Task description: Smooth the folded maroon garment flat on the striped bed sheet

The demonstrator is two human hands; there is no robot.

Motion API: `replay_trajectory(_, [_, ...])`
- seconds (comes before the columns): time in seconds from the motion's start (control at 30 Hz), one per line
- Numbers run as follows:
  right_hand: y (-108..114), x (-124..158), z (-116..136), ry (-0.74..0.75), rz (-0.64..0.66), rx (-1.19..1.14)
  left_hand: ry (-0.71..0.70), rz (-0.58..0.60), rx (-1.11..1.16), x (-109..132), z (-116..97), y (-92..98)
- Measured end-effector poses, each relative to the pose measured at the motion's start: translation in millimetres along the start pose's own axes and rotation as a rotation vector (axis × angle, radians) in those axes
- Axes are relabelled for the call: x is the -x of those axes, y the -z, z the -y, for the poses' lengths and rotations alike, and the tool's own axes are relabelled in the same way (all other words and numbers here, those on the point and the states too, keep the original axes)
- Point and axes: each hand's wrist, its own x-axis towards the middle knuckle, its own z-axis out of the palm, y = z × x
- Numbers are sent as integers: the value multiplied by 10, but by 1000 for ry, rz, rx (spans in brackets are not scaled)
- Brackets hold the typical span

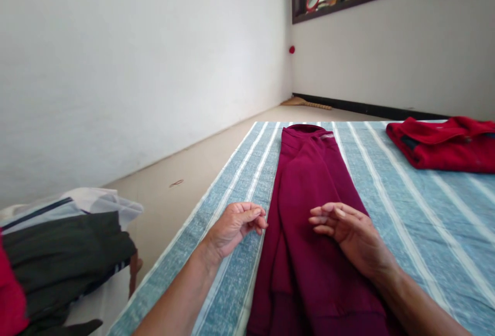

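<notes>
Left hand [235, 228] curled at the maroon garment's [317, 274] edge, right hand [348, 233] spread over it, contact unclear, blue striped sheet [425, 222] alongside.

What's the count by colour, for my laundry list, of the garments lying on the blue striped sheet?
Maroon: 1, the folded maroon garment
Red: 1, the folded red garment
Total: 2
</notes>
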Motion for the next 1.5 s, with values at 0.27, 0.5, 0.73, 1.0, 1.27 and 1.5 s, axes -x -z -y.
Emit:
replay_trajectory(0.27, [9, 30, -13, -21, -8, 42, -23, 69, 164, 64, 25, -15])
replay_trajectory(0.5, [26, 32, -24, -38, -6, 50, -15, 41, 191, 71, 58, -21])
replay_trajectory(0.73, [40, 37, -28, -50, -7, 56, -49, -50, 216, 51, 73, -9])
replay_trajectory(1.0, [37, 51, -29, -46, -19, 78, -86, -208, 228, 27, 83, 55])
replay_trajectory(1.27, [63, 51, -45, -49, -17, 89, -174, -722, 567, -71, -95, 737])
replay_trajectory(1.5, [65, 50, -45, -72, 3, 88, -207, -785, 545, -77, -74, 890])
